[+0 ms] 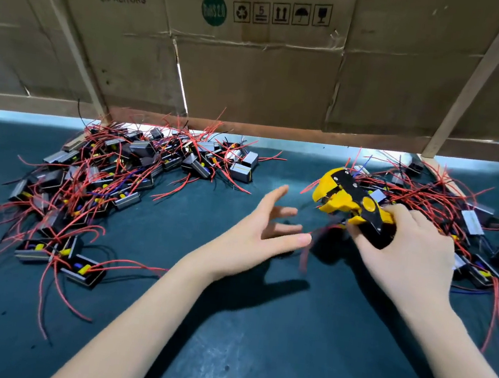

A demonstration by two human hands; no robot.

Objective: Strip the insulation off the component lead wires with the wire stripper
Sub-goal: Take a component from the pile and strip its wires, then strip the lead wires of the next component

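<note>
The right hand (404, 256) grips the handles of the yellow and black wire stripper (350, 199), fingers curled round them, holding the tool head up and pointing left above the dark green tabletop (252, 348). The left hand (264, 235) hovers just beside it with fingers spread wide and straight, holding nothing. Between the two hands a blurred red wire (306, 253) hangs over the mat; what it belongs to cannot be told.

No container holds the parts. They lie loose in two heaps: a left pile of components (110, 177), small black housings with red lead wires trailing outward, and a right pile of components (460, 216) of the same kind, touching the back of the right hand and running off toward the right edge.

A flattened cardboard box wall (258, 63) on wooden slats closes the far edge of the tabletop, with a bright gap beneath it. Between the heaps and toward the near edge, bare mat lies under both forearms.
</note>
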